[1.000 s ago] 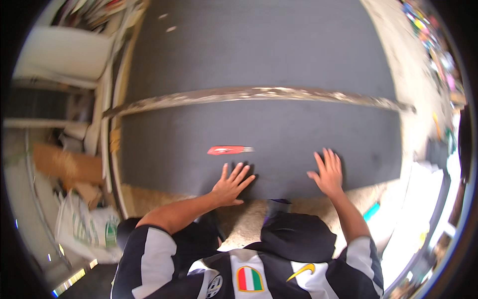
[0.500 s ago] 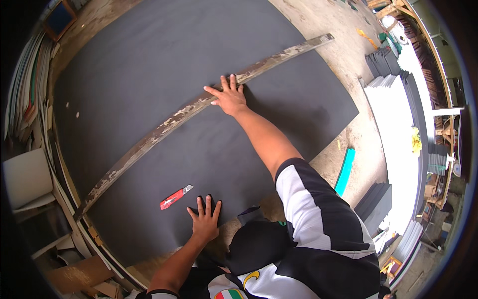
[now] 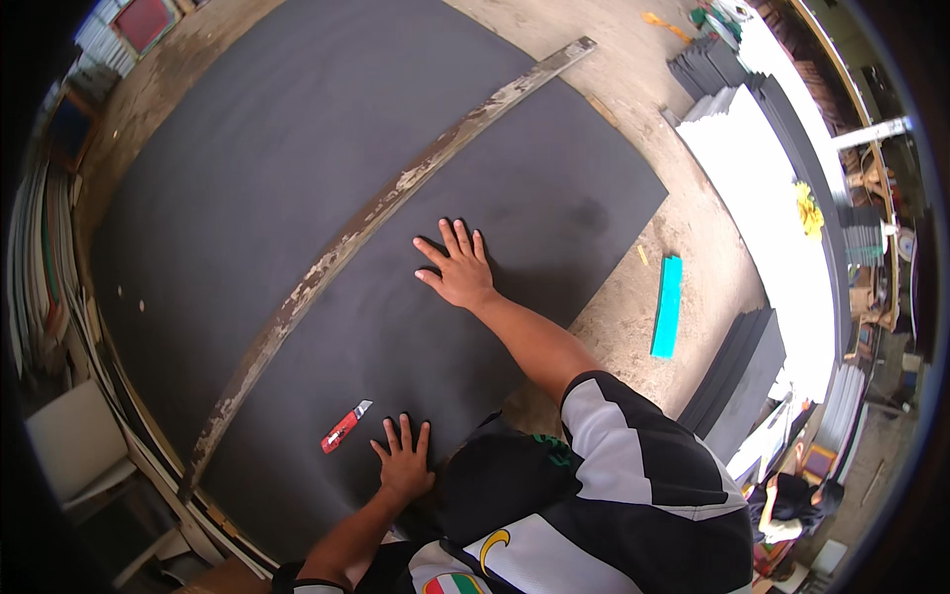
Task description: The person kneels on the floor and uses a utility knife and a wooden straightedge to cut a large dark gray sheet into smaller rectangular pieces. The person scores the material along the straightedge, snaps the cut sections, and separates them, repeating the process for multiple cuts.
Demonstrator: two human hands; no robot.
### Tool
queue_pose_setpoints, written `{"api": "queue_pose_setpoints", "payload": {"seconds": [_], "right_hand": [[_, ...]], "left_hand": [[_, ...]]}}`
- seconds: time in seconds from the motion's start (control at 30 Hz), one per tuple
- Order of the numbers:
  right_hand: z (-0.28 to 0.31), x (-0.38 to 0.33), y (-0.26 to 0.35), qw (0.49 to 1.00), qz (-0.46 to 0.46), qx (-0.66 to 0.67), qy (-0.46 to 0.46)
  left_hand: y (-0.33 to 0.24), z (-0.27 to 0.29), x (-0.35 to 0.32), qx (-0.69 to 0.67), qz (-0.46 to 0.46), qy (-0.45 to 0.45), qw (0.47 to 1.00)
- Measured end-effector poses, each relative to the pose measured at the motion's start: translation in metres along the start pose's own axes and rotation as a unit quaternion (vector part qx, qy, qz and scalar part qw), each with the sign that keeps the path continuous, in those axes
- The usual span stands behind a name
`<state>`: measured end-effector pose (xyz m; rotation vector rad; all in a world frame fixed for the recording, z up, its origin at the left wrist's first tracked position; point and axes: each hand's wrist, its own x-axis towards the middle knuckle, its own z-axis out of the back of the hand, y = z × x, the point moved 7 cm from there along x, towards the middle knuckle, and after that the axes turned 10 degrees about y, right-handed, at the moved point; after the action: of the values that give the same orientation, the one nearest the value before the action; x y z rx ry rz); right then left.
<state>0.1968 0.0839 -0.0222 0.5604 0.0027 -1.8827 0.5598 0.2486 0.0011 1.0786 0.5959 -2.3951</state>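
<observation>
- Left hand [image 3: 404, 470] and right hand [image 3: 459, 277], empty, fingers spread, palms down on a large, smooth, dark-grey sheet [image 3: 267, 148].
- Red-handled, silver-bladed knife [image 3: 342, 432] on the sheet, just left of the left hand.
- Long, narrow, flaking brown strip [image 3: 381, 203] across the sheet, beyond both hands.

Sheet [image 3: 297, 129]: uniform dark grey. Long bar [image 3: 401, 186]: brown, mottled pale. Knife [image 3: 341, 433]: red and silver. Short strip [image 3: 668, 309]: turquoise. Shirt [image 3: 673, 544]: black-and-white panels.
</observation>
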Motion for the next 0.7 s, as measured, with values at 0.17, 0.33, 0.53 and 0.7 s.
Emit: {"api": "queue_pose_setpoints", "payload": {"seconds": [0.17,0.33,0.53,0.7], "right_hand": [[0.006,-0.003,0.003,0.999,-0.005,0.018,0.026],[0.010,-0.039,-0.059,0.997,-0.055,0.049,-0.007],[-0.004,-0.172,-0.231,0.938,-0.315,0.107,-0.098],[-0.038,-0.325,-0.379,0.758,-0.629,0.156,-0.072]], "left_hand": [[0.004,-0.010,0.003,0.025,0.011,-0.035,0.999],[-0.015,0.041,0.030,0.102,-0.006,-0.221,0.970],[-0.072,0.149,0.119,-0.027,-0.141,-0.169,0.975],[-0.123,0.208,0.177,0.022,-0.194,-0.118,0.974]]}}
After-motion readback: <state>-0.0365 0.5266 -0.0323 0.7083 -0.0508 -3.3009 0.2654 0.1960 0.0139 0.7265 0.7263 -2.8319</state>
